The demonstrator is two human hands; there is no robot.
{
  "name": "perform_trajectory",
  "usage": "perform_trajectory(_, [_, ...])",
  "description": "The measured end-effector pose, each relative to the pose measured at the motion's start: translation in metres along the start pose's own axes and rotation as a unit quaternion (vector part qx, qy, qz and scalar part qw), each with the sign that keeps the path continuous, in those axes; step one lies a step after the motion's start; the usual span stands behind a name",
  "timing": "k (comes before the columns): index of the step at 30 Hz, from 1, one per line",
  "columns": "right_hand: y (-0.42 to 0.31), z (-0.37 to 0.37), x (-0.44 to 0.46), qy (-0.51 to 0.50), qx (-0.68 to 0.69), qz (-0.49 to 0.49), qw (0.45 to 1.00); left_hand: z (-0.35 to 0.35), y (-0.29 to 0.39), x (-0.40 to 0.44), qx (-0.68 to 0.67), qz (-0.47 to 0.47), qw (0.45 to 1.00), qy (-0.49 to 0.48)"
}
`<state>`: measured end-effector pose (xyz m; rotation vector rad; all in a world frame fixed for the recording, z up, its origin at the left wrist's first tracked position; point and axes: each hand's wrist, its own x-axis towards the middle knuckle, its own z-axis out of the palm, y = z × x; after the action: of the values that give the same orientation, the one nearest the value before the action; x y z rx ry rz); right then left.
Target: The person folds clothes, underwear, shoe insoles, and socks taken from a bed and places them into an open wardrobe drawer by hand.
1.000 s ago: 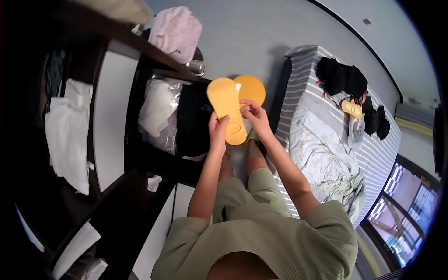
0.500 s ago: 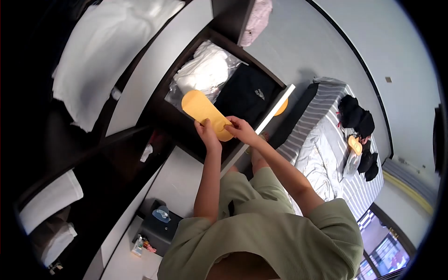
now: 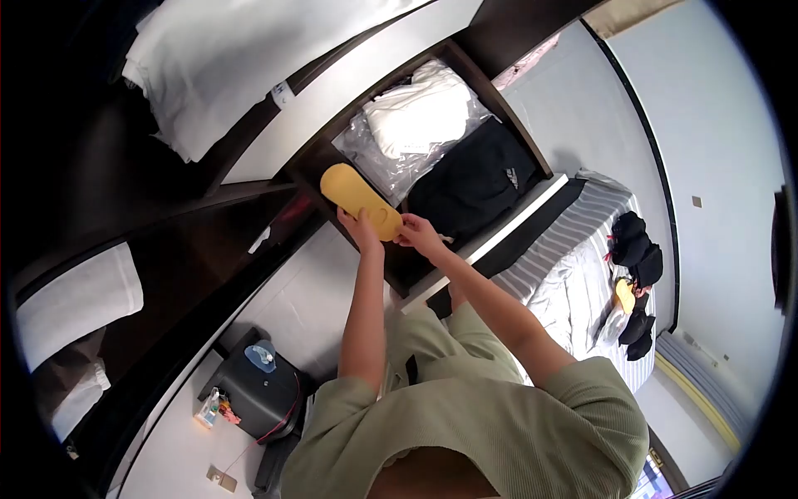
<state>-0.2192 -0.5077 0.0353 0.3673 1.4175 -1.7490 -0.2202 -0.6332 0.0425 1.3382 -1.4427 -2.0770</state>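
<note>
A flat yellow sole-shaped piece (image 3: 357,193) with an oval outline near its lower end is held between my two hands, above the near-left side of an open drawer (image 3: 526,133). My left hand (image 3: 362,230) grips its lower left edge with fingers closed. The fingertips of my right hand (image 3: 421,236) pinch its lower right end. Inside the drawer lie white folded clothing (image 3: 424,108) on clear plastic packaging (image 3: 366,154) and a black folded garment (image 3: 470,185) with a small white logo.
Beyond the drawer is a bed (image 3: 573,258) with striped bedding, black items (image 3: 632,241) and another yellow piece (image 3: 623,294). White cloths (image 3: 241,66) lie on the dark shelving at left. A black box-shaped case (image 3: 262,391) stands lower left.
The view has turned, so the drawer and its contents appear farther right. Both hands still hold the yellow piece, which sits more to the left relative to the drawer; my right hand is nearer its end.
</note>
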Motion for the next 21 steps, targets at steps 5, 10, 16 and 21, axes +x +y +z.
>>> perform_trajectory(5, [0.032,0.020,0.036,0.049,0.006,-0.055,0.997,-0.011,-0.030,0.028,0.098,0.030,0.995,-0.014])
perform_trajectory(10, [0.054,0.039,0.074,0.156,-0.082,-0.100,0.979,-0.012,-0.040,0.039,0.291,0.098,0.950,-0.057])
perform_trajectory(16, [0.040,0.048,0.081,0.195,-0.133,-0.135,0.962,-0.016,-0.058,0.053,0.338,0.099,0.932,-0.081])
perform_trajectory(21, [0.047,0.051,0.089,0.218,-0.070,-0.100,0.968,-0.018,-0.069,0.064,0.313,0.056,0.945,-0.073])
